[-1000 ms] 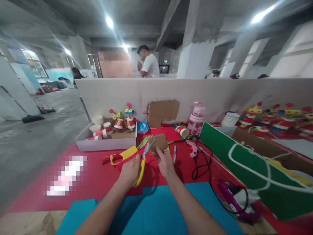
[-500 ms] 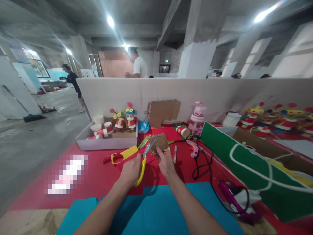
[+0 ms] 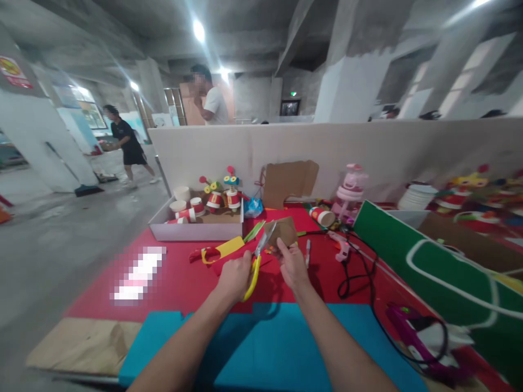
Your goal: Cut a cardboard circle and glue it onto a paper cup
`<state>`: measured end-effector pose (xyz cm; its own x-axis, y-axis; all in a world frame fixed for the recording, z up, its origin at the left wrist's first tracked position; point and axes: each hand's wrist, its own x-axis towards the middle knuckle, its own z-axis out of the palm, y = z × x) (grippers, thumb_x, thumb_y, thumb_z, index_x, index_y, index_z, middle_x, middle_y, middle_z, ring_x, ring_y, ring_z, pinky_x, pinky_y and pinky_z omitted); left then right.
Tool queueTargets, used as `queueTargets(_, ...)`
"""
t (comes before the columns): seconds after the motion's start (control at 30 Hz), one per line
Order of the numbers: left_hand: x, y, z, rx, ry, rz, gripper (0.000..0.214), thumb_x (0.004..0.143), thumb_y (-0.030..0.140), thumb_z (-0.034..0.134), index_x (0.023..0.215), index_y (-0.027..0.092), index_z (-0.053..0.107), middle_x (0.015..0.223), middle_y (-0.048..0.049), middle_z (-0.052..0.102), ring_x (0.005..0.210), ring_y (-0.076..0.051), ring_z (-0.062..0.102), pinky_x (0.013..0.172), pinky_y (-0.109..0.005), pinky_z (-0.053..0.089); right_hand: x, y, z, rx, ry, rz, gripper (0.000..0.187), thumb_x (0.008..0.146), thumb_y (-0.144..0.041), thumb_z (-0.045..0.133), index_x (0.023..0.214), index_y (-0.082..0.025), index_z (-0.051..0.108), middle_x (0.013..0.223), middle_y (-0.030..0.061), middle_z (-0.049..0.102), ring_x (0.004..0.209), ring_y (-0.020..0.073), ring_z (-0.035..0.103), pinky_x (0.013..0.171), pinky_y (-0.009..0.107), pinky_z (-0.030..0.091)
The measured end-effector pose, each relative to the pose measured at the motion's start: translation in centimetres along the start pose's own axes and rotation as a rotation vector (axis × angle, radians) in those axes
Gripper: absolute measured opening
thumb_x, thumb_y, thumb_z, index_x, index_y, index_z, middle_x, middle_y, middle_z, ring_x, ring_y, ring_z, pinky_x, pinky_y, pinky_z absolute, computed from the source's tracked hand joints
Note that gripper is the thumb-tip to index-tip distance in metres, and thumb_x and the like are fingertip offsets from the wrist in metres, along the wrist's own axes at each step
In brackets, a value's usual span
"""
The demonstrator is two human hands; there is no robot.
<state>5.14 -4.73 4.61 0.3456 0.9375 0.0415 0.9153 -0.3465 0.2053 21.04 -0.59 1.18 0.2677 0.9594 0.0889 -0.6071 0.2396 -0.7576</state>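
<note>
My left hand (image 3: 237,277) is closed round the yellow handles of a pair of scissors (image 3: 255,275). The metal blades point up and away, and lie at the left edge of a small piece of brown cardboard (image 3: 286,230). Whether the blades are cutting into it I cannot tell. My right hand (image 3: 293,264) pinches the near edge of that cardboard, thumb on top. Below both hands lies the red table covering (image 3: 171,283). Close on the left is a yellow paper strip (image 3: 229,249), with green strips (image 3: 254,231) just behind. A white pen-like stick (image 3: 308,253) lies right of my right hand.
A white box (image 3: 196,231) with paper cups and two cup figures stands back left. On the right are a pink glue gun (image 3: 341,247), black cable, a purple device (image 3: 417,337) and a green-sided box (image 3: 408,261). Blue sheets (image 3: 278,348) lie in front. A pink bottle (image 3: 350,190) stands behind.
The view has swung left, so the table things appear further right. Both hands keep their hold on scissors and cardboard. Two people in the background have changed posture.
</note>
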Motion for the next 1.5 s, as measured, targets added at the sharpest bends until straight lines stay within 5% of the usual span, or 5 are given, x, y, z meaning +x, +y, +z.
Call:
queueTargets(0.43,0.0,-0.1,0.4,-0.023,0.034,0.009,0.029,0.091,0.024,0.041,0.117,0.012,0.048,0.092,-0.0182,0.069,0.087,-0.033,0.068,0.071,-0.035,0.044,0.1,-0.4,0.0,-0.030,-0.014,-0.030,0.034,0.060,-0.038,0.085,0.087,-0.021,0.071,0.082,-0.0002,0.074,0.062,0.0120,0.061,0.057,0.023,0.049)
queueTargets(0.8,1.2,-1.9,2.7,0.033,0.097,0.016,0.025,0.095,0.026,0.037,0.117,0.014,0.043,0.090,-0.0137,0.070,0.087,-0.029,0.069,0.066,-0.031,0.041,0.0,-0.5,0.1,-0.226,-0.054,-0.052,0.037,0.060,-0.046,0.083,0.078,-0.017,0.069,0.058,-0.0030,0.064,0.051,0.0119,0.053,0.054,0.026,0.046)
queueTargets(1.5,0.1,-0.3,-1.3,0.105,-0.059,0.001,0.021,0.094,0.018,0.038,0.113,0.013,0.045,0.096,-0.0132,0.070,0.092,-0.029,0.068,0.067,-0.032,0.041,0.8,-2.3,-1.0,-0.163,-0.159,0.048,0.042,0.059,-0.045,0.084,0.089,-0.018,0.071,0.076,0.0003,0.072,0.057,0.0114,0.057,0.053,0.023,0.048)
